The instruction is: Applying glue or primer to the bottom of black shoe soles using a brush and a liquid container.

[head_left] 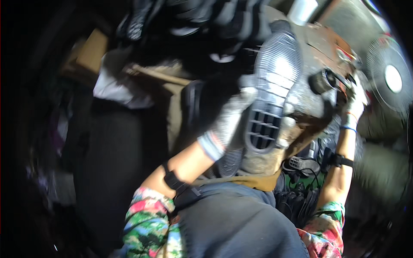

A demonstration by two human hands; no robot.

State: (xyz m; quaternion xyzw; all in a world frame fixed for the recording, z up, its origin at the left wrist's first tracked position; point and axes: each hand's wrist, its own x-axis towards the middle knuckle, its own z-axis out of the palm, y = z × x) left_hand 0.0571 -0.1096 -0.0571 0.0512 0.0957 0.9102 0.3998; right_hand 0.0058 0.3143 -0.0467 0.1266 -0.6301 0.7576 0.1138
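Note:
My left hand [235, 112], in a pale work glove, is closed on a dark shoe sole [275, 81]. The sole stands tilted, its ridged tread towards me and shiny with light; the heel end has an open grid of cells. Gloved fingertips show on both sides of it. Far off to the right, my right hand [354, 96], also gloved, grips the handle of a tool [342, 80] that reaches into a dark round can [321, 81]. The tool's other end is hidden inside the can. Another ridged black sole [230, 163] lies below my left wrist.
A white round fan [392, 78] stands at the far right. Black shoes [189, 19] crowd the back, and more footwear [303, 165] lies low on the right. A white container [302, 10] is at the back of the worktop [312, 49]. Cardboard boxes [91, 50] are at left.

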